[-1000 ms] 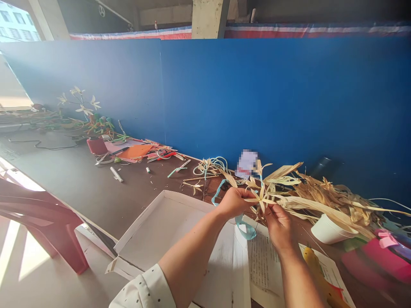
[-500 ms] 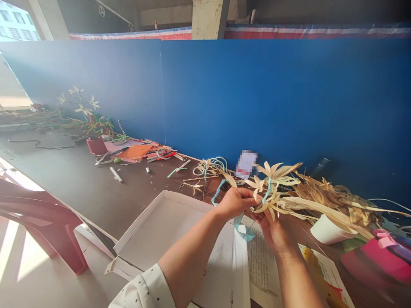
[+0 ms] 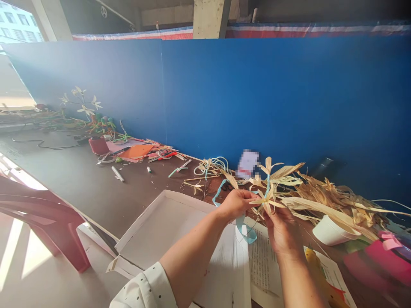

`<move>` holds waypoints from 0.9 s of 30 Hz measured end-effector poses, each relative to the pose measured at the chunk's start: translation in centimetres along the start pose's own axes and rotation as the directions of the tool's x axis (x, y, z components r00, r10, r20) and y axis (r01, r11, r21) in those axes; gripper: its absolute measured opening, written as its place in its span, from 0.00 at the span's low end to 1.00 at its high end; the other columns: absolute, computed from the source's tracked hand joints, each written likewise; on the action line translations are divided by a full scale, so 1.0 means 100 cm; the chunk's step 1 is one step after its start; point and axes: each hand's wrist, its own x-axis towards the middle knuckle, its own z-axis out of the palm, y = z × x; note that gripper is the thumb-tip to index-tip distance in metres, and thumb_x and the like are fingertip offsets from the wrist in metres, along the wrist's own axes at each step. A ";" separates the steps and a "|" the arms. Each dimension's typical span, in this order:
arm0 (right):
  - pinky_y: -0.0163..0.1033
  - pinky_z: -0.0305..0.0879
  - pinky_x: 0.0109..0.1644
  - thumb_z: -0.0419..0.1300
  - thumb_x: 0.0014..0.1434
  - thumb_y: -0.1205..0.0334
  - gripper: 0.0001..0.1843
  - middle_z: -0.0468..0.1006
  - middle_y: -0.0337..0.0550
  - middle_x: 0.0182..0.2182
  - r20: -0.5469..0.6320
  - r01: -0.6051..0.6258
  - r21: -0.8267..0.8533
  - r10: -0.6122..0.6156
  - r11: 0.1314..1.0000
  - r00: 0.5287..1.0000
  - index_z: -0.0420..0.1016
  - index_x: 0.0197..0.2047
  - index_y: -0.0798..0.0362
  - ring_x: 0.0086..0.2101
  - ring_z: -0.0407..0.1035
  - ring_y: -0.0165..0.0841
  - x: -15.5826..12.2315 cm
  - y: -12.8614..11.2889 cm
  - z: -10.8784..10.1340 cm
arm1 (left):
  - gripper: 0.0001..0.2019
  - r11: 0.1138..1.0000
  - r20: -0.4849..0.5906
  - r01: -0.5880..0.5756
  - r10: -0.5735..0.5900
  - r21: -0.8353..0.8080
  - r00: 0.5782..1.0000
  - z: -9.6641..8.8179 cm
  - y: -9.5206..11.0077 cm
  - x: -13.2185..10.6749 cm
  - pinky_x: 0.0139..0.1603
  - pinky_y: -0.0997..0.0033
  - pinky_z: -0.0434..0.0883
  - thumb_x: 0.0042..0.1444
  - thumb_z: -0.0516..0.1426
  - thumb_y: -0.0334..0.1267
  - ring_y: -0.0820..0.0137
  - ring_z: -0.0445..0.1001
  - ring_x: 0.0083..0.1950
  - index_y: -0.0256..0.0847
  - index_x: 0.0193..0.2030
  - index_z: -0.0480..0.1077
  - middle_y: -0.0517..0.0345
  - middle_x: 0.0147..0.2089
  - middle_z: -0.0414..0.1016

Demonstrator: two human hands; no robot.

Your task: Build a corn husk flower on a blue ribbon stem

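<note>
Pinched between closed fingertips of left hand [image 3: 236, 204] and right hand [image 3: 282, 231], above printed sheet [image 3: 263, 262] — husk-flower sprig [image 3: 267, 192]. Turned more upright since half second ago; blue ribbon [image 3: 240, 222] trailing below.

A blue partition [image 3: 257, 94] stood along the back edge of the dark worktop [image 3: 80, 184]. A shallow white box [image 3: 173, 226] lay open at the near edge, with a printed sheet [image 3: 263, 261] just beside it. A heap of dried husks [image 3: 334, 199] rose behind a white cup [image 3: 330, 231]. Orange paper [image 3: 138, 151] and a white stick [image 3: 117, 173] lay farther left. A red chair [image 3: 48, 222] stood beside the worktop.
</note>
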 end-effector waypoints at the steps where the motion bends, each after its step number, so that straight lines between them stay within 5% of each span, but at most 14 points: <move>1: 0.44 0.66 0.45 0.68 0.47 0.55 0.14 0.78 0.42 0.40 0.015 -0.007 0.007 0.007 1.000 1.000 0.76 0.38 0.47 0.41 0.72 0.38 0.000 -0.001 0.000 | 0.22 1.000 0.016 0.005 -0.005 -0.016 1.000 0.000 0.001 -0.001 0.19 0.78 0.54 0.40 0.65 0.52 0.83 0.55 0.18 0.33 0.31 0.72 0.66 0.20 0.61; 12: 0.45 0.68 0.42 0.68 0.46 0.59 0.12 0.80 0.43 0.37 0.116 -0.092 0.060 0.085 0.994 0.990 0.78 0.37 0.47 0.37 0.73 0.38 -0.003 -0.004 0.000 | 0.22 0.997 0.097 0.022 -0.015 -0.071 0.995 -0.004 0.004 -0.003 0.19 0.78 0.54 0.36 0.66 0.52 0.83 0.56 0.18 0.34 0.25 0.67 0.67 0.18 0.59; 22: 0.39 0.65 0.37 0.72 0.41 0.54 0.15 0.79 0.39 0.33 -0.011 -0.096 0.019 0.096 0.995 0.995 0.78 0.34 0.46 0.32 0.69 0.32 0.003 0.002 -0.004 | 0.19 0.992 0.010 0.030 -0.029 -0.124 1.000 -0.001 -0.001 0.000 0.21 0.78 0.56 0.36 0.68 0.47 0.82 0.58 0.19 0.32 0.27 0.71 0.65 0.19 0.63; 27: 0.36 0.62 0.34 0.70 0.44 0.53 0.13 0.75 0.36 0.29 0.026 -0.117 0.018 0.116 0.993 0.993 0.78 0.34 0.46 0.28 0.64 0.28 0.002 0.001 -0.003 | 0.20 0.984 0.023 0.004 0.000 -0.178 1.000 -0.006 -0.008 0.004 0.25 0.78 0.59 0.35 0.68 0.46 0.79 0.64 0.23 0.31 0.31 0.73 0.60 0.24 0.69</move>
